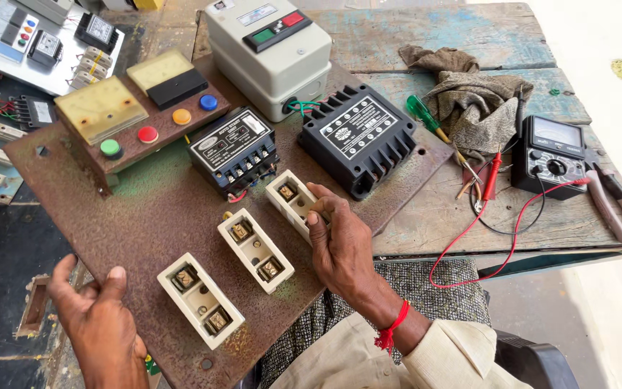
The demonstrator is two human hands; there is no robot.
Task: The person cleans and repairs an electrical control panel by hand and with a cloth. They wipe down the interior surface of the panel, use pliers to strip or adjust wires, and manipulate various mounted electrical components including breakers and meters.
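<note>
Right now your right hand [340, 241] sits on the rusty metal panel [145, 216], grip pinching the near end of the rearmost white fuse holder [293, 202]: thumb on its front edge, fingers curled over its right side. That holder lies just in front of the black relay unit [233, 150] and beside the black finned module [360, 137]. Two more white fuse holders (middle one [255, 250], nearest one [200, 300]) lie in a diagonal row to its left, untouched. Your left hand [98, 317] hovers off the panel's near-left edge, grip spread, holding nothing, well apart from the nearest holder. On the worktop [433, 216] to the right: a multimeter [550, 155] with red lead, pliers [617, 202], a rag [469, 94].
</note>
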